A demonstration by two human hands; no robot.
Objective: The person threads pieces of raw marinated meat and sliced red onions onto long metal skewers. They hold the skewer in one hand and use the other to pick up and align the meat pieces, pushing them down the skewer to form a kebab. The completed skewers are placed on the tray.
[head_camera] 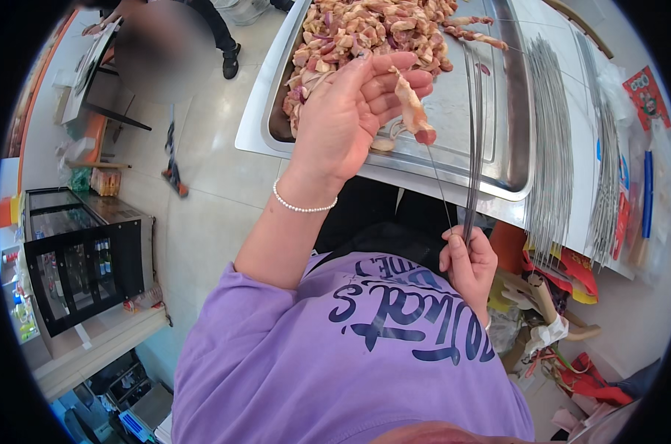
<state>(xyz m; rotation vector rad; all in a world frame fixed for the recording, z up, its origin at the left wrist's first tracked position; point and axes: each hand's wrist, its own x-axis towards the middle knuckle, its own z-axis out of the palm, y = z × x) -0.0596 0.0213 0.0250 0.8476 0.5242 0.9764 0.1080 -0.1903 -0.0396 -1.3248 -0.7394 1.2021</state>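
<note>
My left hand (344, 108), with a beaded bracelet at the wrist, is palm up with its fingers slightly curled behind a piece of raw meat (411, 105). It does not grip the meat, and whether it touches it I cannot tell. That meat is threaded on the end of a thin metal skewer (440, 180). Between the thumb and fingers of my right hand (468, 258) are this skewer's lower end and a bundle of bare metal skewers (473, 150). Beyond both hands, cut raw meat with purple onion pieces (369, 28) is heaped in a steel tray (502, 180).
Two loaded meat skewers (477, 36) lie across the tray's far right. Many bare skewers (552, 144) lie on the white table (582, 183) to the right. A person's leg and shoe (230, 60) are far left. A glass-front drinks cooler (80, 272) stands at left.
</note>
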